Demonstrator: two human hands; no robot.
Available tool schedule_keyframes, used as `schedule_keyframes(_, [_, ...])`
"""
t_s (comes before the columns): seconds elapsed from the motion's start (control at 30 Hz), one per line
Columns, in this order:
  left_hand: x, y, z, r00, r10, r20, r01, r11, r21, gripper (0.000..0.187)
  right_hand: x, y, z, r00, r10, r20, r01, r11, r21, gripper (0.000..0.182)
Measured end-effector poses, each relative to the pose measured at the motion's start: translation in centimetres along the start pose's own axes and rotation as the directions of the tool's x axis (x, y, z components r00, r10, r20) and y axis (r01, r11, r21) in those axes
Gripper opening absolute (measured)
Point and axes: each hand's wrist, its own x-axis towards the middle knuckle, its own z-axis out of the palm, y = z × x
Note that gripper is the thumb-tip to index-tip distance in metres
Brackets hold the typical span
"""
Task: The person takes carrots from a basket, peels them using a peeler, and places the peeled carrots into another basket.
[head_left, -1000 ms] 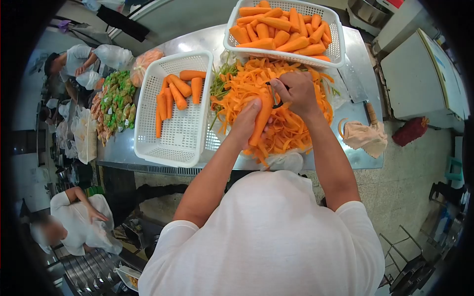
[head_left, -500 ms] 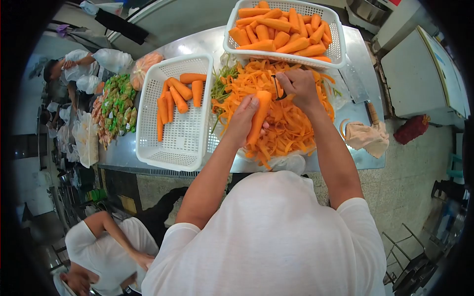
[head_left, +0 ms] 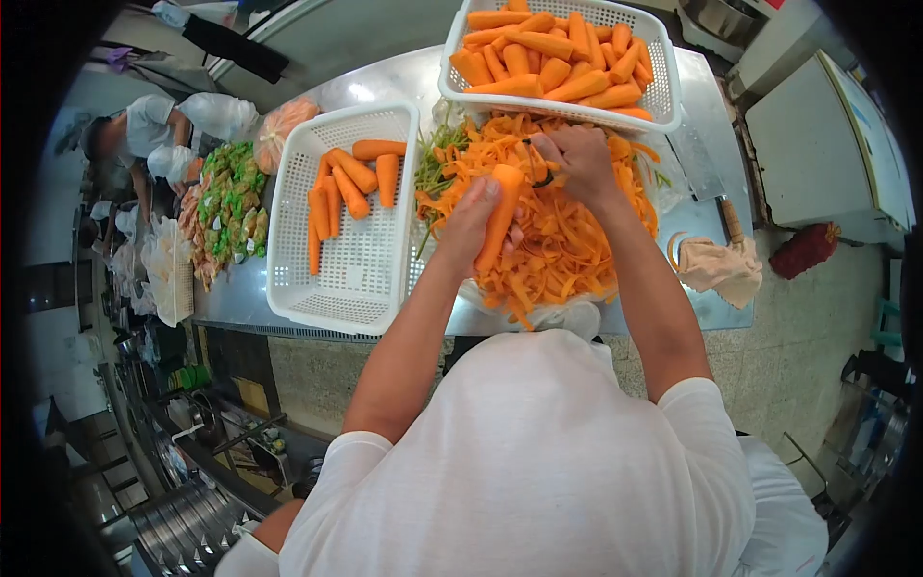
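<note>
Carrot (head_left: 502,216) is slanting in the left hand (head_left: 471,221), with one blunt end pointing away. This hand is curling around it, with the thumb lying along one side and the fingers wrapping the other, likely so it is not rolling or slipping. The right hand (head_left: 585,159) is bending its fingers tightly around a peeler (head_left: 545,179), whose dark end is sticking out toward the carrot; I cannot tell if it is touching. Thin, curly carrot peels (head_left: 562,240) are lying in a loose heap under both hands, maybe because that makes a good catching spot. Skinny green stalks (head_left: 440,159) are lying just past the left hand. Left of that hand, a white plastic basket (head_left: 351,255) full of little holes is holding a few smooth, pointy carrots (head_left: 353,175). Past the right hand, another white basket (head_left: 562,112) is holding a big pile, perhaps placed for easy reaching. Right of that hand, a knife (head_left: 707,171) with a wooden handle is resting near a soft, crumpled cloth (head_left: 719,267) on the shiny metal table (head_left: 236,298).
</note>
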Motion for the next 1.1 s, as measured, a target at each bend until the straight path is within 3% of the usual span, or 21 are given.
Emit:
schedule_keyframes(0.07, [-0.3,-0.5,-0.6,1.0,-0.014,-0.009,0.013,0.998,-0.06,0.033,-0.7,-0.7,0.4,1.0,0.02,-0.021,-0.02,1.0,0.003,0.047])
schedule_keyframes(0.13, [0.3,-0.4,-1.3,0.996,-0.062,0.059,0.069,0.991,-0.117,0.035,-0.3,-2.4,0.2,0.973,-0.218,-0.075,0.217,0.976,-0.024,0.046])
schedule_keyframes(0.17, [0.5,-0.5,-1.3,0.996,-0.057,0.066,0.064,0.991,-0.114,0.035,-0.3,-1.5,0.3,0.972,-0.221,-0.081,0.219,0.975,-0.031,0.046])
schedule_keyframes(0.23, [-0.2,-0.1,-1.1,0.999,-0.016,0.04,0.021,0.992,-0.128,0.036,0.2,-0.2,0.7,0.999,-0.035,-0.029,0.029,0.985,-0.171,0.046])
schedule_keyframes(0.27, [-0.1,0.3,-1.1,0.999,-0.01,0.035,0.015,0.992,-0.125,0.036,0.2,0.3,1.1,0.999,-0.041,-0.031,0.035,0.985,-0.167,0.046])
schedule_keyframes(0.33, [-1.2,0.6,-0.3,0.996,0.065,-0.066,-0.06,0.995,0.083,0.035,-0.2,-1.9,0.2,0.996,-0.062,-0.067,0.064,0.998,0.026,0.046])
schedule_keyframes(0.4, [-0.6,0.1,-1.0,0.999,0.035,-0.025,-0.034,0.999,0.03,0.036,0.4,-2.5,0.1,0.987,-0.139,-0.082,0.146,0.986,0.076,0.046])
schedule_keyframes(0.47, [-0.6,0.0,-1.1,1.0,0.007,0.022,-0.007,1.0,-0.014,0.038,0.4,-0.9,1.0,0.997,-0.081,0.006,0.081,0.997,0.005,0.04])
schedule_keyframes(0.6, [-0.1,0.2,-1.9,0.999,-0.033,0.015,0.034,0.993,-0.115,0.038,-0.4,-1.4,0.6,0.999,-0.018,-0.033,0.017,1.0,-0.023,0.041])
schedule_keyframes(0.67, [0.3,0.0,-2.1,0.997,-0.053,0.058,0.06,0.989,-0.132,0.035,-0.1,-3.5,0.1,0.968,-0.248,-0.047,0.247,0.969,-0.033,0.042])
schedule_keyframes(0.73, [0.1,-0.4,-2.2,0.993,-0.101,0.062,0.109,0.982,-0.152,0.034,-0.4,-1.3,1.3,0.982,-0.173,-0.073,0.176,0.984,0.034,0.046])
schedule_keyframes(0.8, [-0.6,0.0,-1.6,0.999,-0.02,0.036,0.023,0.995,-0.101,0.036,0.2,0.7,1.0,0.997,0.067,0.034,-0.064,0.995,-0.08,0.045])
schedule_keyframes(0.83, [-1.1,0.1,-1.3,0.999,0.045,0.007,-0.044,0.997,-0.056,0.038,0.7,-0.9,0.5,0.997,0.063,0.041,-0.06,0.995,-0.076,0.045])
schedule_keyframes(0.9, [-1.7,0.2,-1.3,1.0,-0.003,0.006,0.004,0.998,-0.055,0.037,-0.1,-4.2,-0.9,0.989,-0.146,-0.034,0.148,0.987,0.056,0.045])
schedule_keyframes(1.03, [-0.6,0.5,-1.5,0.999,-0.025,0.034,0.027,0.996,-0.079,0.037,0.6,-1.2,0.3,0.995,-0.099,0.004,0.099,0.995,0.018,0.042])
schedule_keyframes(1.1, [0.1,0.6,-1.6,1.0,-0.03,0.003,0.03,0.995,-0.091,0.039,0.4,-1.2,-0.1,0.99,-0.098,-0.099,0.095,0.995,-0.04,0.043])
